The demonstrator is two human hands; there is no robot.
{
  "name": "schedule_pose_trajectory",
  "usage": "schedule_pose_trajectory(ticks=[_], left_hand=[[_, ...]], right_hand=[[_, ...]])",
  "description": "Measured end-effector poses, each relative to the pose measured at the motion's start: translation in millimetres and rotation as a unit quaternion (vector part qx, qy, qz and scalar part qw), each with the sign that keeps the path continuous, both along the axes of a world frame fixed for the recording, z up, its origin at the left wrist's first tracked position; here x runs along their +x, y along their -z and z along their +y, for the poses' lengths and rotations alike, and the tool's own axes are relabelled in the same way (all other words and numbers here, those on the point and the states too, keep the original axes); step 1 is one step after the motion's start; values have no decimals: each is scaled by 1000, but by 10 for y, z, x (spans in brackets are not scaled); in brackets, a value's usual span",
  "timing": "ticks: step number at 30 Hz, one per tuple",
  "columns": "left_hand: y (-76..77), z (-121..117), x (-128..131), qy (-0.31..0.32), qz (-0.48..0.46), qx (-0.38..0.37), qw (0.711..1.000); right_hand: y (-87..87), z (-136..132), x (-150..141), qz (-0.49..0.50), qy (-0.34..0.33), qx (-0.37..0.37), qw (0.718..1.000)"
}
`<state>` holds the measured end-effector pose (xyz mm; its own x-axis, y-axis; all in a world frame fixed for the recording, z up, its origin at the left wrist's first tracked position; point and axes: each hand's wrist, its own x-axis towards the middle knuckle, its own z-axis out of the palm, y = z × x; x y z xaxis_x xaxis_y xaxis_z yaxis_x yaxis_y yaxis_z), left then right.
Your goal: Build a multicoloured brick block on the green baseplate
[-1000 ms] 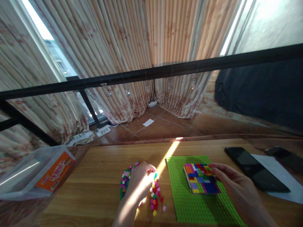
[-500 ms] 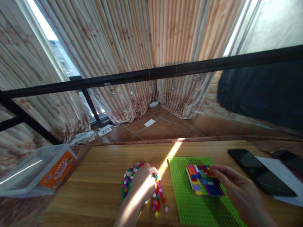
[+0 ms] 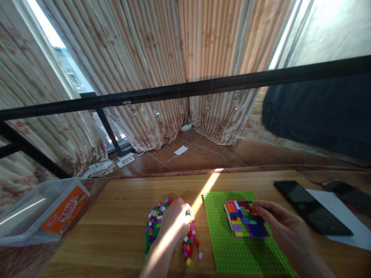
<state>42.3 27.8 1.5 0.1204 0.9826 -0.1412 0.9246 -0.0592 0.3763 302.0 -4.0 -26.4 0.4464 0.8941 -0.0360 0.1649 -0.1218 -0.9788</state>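
My left hand (image 3: 175, 220) is over a loose pile of small coloured toy bricks (image 3: 156, 216) on the wooden table. Its fingers are curled down among the bricks, and their tips are partly hidden, so what they pinch does not show. On the right, a flat, multicoloured block of toy bricks (image 3: 243, 221) is above the green studded baseplate (image 3: 217, 239). My right hand (image 3: 281, 220) grips the block's far right corner, thumb and fingers close together. Dark blue fills the block's near right part; the rest is a patchwork of colours.
A clear plastic box (image 3: 26, 208) with an orange label stands left of the table (image 3: 95, 227). A black phone (image 3: 311, 206) lies on white paper (image 3: 348, 220) at the right, with another dark object (image 3: 348, 193) beyond. A black rail (image 3: 185, 90) crosses before the curtains.
The whole view has shifted slightly, so things appear a little farther left. Both hands keep nearly the same places, the left at the pile and the right at the block's corner.
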Motion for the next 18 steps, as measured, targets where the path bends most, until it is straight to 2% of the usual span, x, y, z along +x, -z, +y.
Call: schedule_pose_trajectory(ticks=[4, 8, 10, 13, 18], left_hand=[[-26, -4, 5, -5, -63, 27, 998], [-44, -32, 90, 15, -214, 48, 976], [-36, -58, 182, 43, -297, 21, 954], [-20, -112, 360, 80, -402, -41, 911], [-26, -173, 603, 105, -497, -112, 854]], right_hand=[[20, -12, 3, -1, -5, 15, 1000], [-30, -67, -96, -84, -46, 102, 990], [-80, -108, -180, -112, -95, 138, 980], [-140, -162, -288, -116, -168, 152, 967], [-162, -204, -304, -129, -251, 160, 946]])
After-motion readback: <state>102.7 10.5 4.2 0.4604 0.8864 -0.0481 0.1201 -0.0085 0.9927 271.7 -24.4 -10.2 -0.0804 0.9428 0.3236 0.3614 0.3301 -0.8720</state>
